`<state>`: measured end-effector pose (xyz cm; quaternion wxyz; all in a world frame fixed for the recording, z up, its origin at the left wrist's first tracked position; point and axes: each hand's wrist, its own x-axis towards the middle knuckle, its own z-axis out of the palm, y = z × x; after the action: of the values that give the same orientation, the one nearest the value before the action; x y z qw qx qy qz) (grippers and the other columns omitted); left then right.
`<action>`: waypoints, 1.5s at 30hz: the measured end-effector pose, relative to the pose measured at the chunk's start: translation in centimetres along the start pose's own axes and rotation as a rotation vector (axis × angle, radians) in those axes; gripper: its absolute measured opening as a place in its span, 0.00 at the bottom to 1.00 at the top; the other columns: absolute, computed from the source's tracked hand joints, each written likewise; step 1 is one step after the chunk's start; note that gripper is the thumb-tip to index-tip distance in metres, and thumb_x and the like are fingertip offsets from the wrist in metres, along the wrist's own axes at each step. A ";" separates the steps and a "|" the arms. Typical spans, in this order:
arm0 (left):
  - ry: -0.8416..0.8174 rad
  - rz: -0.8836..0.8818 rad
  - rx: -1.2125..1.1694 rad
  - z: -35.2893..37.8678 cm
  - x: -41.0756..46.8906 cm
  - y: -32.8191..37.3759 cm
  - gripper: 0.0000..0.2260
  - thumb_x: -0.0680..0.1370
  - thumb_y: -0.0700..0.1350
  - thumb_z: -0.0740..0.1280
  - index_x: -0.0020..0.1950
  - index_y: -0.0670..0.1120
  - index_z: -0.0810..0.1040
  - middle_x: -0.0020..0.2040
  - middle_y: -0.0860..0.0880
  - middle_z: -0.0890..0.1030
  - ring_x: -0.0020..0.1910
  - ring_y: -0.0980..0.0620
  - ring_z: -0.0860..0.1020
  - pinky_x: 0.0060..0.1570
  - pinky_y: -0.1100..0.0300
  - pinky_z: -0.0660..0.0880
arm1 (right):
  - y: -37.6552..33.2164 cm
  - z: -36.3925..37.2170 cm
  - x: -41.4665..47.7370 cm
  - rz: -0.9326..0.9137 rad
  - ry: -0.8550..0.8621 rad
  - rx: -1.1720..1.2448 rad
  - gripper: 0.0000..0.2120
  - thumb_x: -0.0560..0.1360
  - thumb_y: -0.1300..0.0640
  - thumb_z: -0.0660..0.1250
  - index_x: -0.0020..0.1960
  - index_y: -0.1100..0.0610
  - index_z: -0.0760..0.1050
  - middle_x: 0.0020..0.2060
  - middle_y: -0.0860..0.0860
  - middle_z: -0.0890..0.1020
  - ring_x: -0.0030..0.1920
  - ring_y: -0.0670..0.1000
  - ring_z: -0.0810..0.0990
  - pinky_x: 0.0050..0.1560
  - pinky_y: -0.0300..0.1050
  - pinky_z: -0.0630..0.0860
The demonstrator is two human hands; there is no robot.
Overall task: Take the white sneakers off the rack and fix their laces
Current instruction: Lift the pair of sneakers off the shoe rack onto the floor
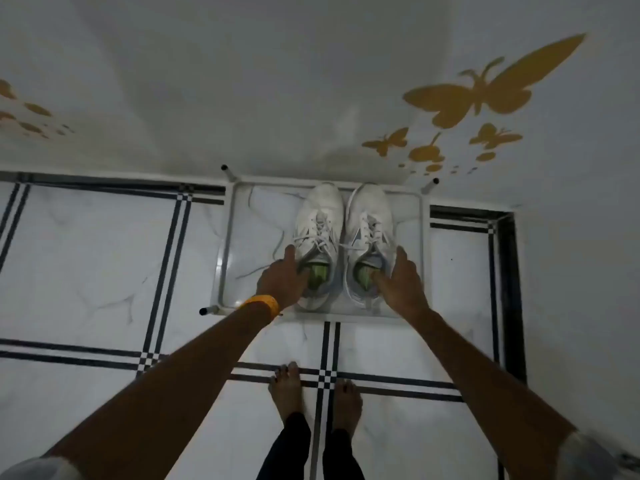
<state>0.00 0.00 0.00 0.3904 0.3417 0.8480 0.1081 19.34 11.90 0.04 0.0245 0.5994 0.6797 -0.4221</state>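
— Why does the rack (223,258) stand hard against the wall (277,81), with the pair at its right half?

— It looks like a low white frame with a clear shelf, pushed to the wall so it stays out of the walkway on the tiled floor (86,254). The two white sneakers (343,244) sit side by side, toes to the wall edge, heels to the front edge, so the openings face whoever reaches in.

— And the hands?

— Each goes for one shoe. The left hand (282,277), a yellow band (265,304) at its wrist, has fingers hooked inside the left sneaker's collar and the thumb laid along its outer side. The right hand (398,282) mirrors that on the right sneaker. Both are clasping the collars, I judge in order to lift the pair off together.

— The laces (320,233)?

— Loose and uneven, one end trailing across between the shoes; that is the fixing still to do.

— Any brand or writing?

— None that I can read. The insoles show green, but too blurred for a label. The wall carries yellow butterfly decals (485,88) only.
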 end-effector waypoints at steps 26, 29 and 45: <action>0.340 0.122 -0.179 10.4 -16.8 -7.7 0.15 0.81 0.46 0.58 0.68 0.48 0.69 0.51 0.47 0.80 0.48 0.48 0.80 0.51 0.49 0.79 | 8.9 5.1 -19.5 -0.120 0.162 -0.019 0.10 0.78 0.61 0.63 0.59 0.59 0.73 0.45 0.53 0.81 0.44 0.52 0.81 0.42 0.40 0.74; 0.329 0.161 -0.152 13.1 -20.3 -11.3 0.16 0.81 0.46 0.58 0.69 0.46 0.68 0.50 0.46 0.79 0.48 0.47 0.79 0.49 0.52 0.78 | 11.8 8.2 -23.9 -0.137 0.184 -0.011 0.10 0.77 0.63 0.63 0.58 0.60 0.73 0.45 0.53 0.81 0.44 0.52 0.80 0.43 0.42 0.76; 0.173 0.108 -0.155 35.9 -17.2 -27.8 0.18 0.80 0.50 0.61 0.67 0.43 0.70 0.54 0.42 0.80 0.52 0.44 0.80 0.56 0.46 0.78 | 32.1 28.5 -22.1 -0.070 0.167 -0.060 0.06 0.78 0.61 0.63 0.52 0.64 0.74 0.42 0.57 0.82 0.40 0.54 0.81 0.38 0.41 0.75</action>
<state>20.62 -35.03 -26.53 0.3348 0.3452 0.8479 0.2231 38.90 -25.23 -23.87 -0.0290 0.6076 0.7122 -0.3505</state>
